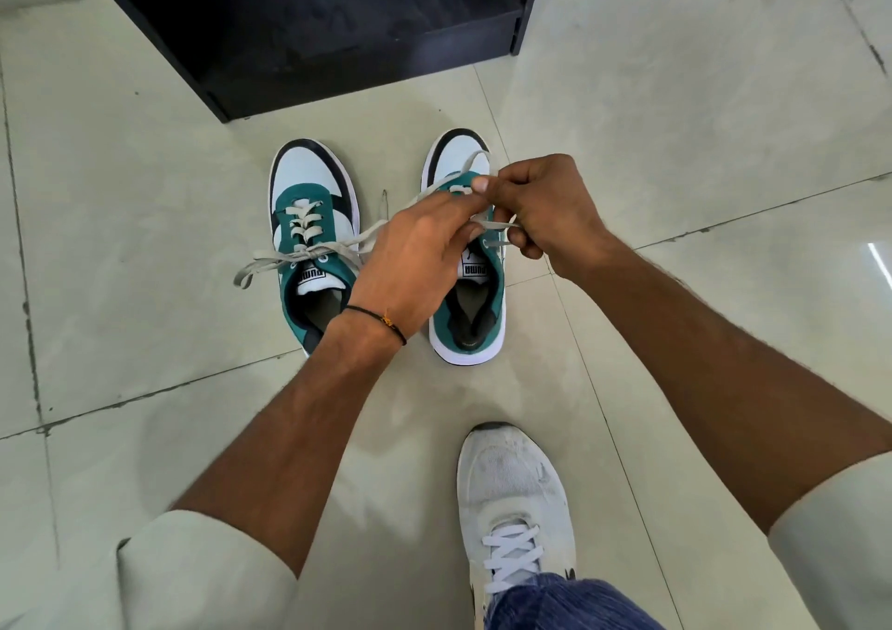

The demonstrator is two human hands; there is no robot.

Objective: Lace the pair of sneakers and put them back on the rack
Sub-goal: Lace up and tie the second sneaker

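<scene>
Two green, white and black sneakers stand side by side on the tiled floor, toes pointing away from me. The left sneaker (311,224) is laced, its lace tied in a bow with loose ends lying to both sides. Over the right sneaker (467,325) my left hand (415,262) and my right hand (540,209) both pinch its beige lace (497,225), which runs between my fingers above the tongue. My hands hide most of that shoe's eyelets.
A black shoe rack (309,26) stands on the floor just beyond the sneakers, its low shelf dark. My own foot in a white sneaker (511,499) rests near the bottom right. Pale floor tiles (145,195) surround everything.
</scene>
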